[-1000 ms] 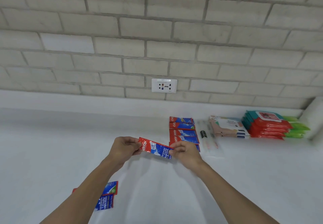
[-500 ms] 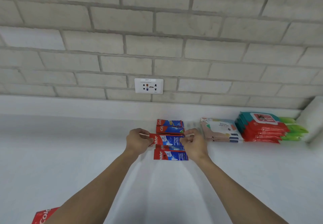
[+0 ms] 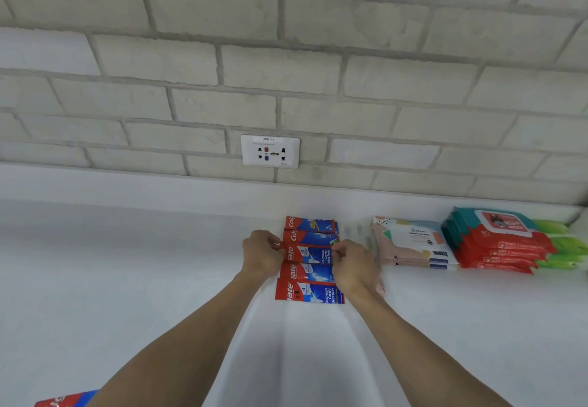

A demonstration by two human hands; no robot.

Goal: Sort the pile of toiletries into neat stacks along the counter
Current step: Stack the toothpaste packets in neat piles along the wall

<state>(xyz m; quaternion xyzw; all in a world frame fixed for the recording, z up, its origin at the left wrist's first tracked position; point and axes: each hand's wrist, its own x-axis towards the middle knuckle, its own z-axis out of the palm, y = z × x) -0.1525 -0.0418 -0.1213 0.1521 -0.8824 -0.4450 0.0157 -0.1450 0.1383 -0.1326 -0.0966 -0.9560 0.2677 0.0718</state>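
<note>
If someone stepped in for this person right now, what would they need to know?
Left hand and right hand pinch the two ends of one red-and-blue toothpaste sachet, lowering it into the overlapping row of matching sachets on the white counter.
Done: pastel wipe packs and red-and-teal wipe packs are stacked to the right.
Left: release this sachet, then fetch the loose red-and-blue sachet at the near left edge.
</note>
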